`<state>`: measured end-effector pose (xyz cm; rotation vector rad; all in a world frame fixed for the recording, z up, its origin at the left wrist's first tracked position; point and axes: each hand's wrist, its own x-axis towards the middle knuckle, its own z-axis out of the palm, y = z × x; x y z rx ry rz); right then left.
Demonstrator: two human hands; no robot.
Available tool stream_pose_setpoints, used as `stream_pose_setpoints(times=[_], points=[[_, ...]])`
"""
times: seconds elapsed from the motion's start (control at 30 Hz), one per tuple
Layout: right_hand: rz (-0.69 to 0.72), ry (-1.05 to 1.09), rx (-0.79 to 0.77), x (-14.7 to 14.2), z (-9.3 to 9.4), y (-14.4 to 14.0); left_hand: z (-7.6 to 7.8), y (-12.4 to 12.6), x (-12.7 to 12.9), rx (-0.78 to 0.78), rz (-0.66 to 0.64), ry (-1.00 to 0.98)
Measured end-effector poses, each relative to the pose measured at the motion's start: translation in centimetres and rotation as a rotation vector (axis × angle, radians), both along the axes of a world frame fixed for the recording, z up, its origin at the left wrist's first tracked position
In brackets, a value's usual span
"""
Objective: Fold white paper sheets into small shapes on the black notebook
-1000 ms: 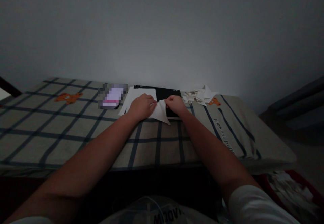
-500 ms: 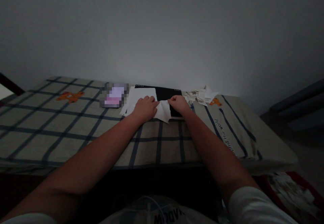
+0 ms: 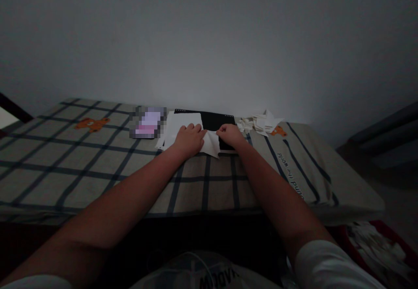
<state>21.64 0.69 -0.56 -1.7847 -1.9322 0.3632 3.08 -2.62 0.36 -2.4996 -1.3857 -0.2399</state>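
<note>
dim room, forward and downward view along two bare forearms stretched over a bed [image 3: 98, 167] covered in a grey sheet with dark blue check lines. left hand [image 3: 188, 139] resting palm down on a white sheet of paper [image 3: 211, 144], fingers [image 3: 197, 127] curled onto its upper edge. right hand [image 3: 230, 134] at the sheet's right side, fingers bent and pinching that edge; thumb hidden, so grip only partly readable. between the two hands a folded flap of the paper showing, its lower corner hanging down over a check line of the bedsheet. paper lying partly on a black board [image 3: 215, 120] with a row of small pale dots along its far edge, set close to the wall [image 3: 209, 40]. further white sheets [image 3: 181, 121] under and beyond the left hand, overlapping the board's left part. just left of those, a pixelated lilac and pink patch [image 3: 147, 123], contents unreadable. right of the board, near the wall, a loose heap of folded white paper pieces [image 3: 259, 122], beside an orange bear print [image 3: 278, 131] on the sheet. another orange bear print [image 3: 90, 124] far left. printed lettering along the bed's right edge, too blurred to read. at lower right, below the bed, a red container [image 3: 382, 247] holding pale scraps.
</note>
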Motion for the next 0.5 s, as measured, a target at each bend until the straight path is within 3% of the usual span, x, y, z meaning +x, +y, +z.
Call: stream_pose_setpoints(times=[0.5], points=[[-0.019, -0.038, -0.005, -0.14, -0.06, 0.05, -0.02, -0.2, 0.3, 0.04, -0.003, 0.014]])
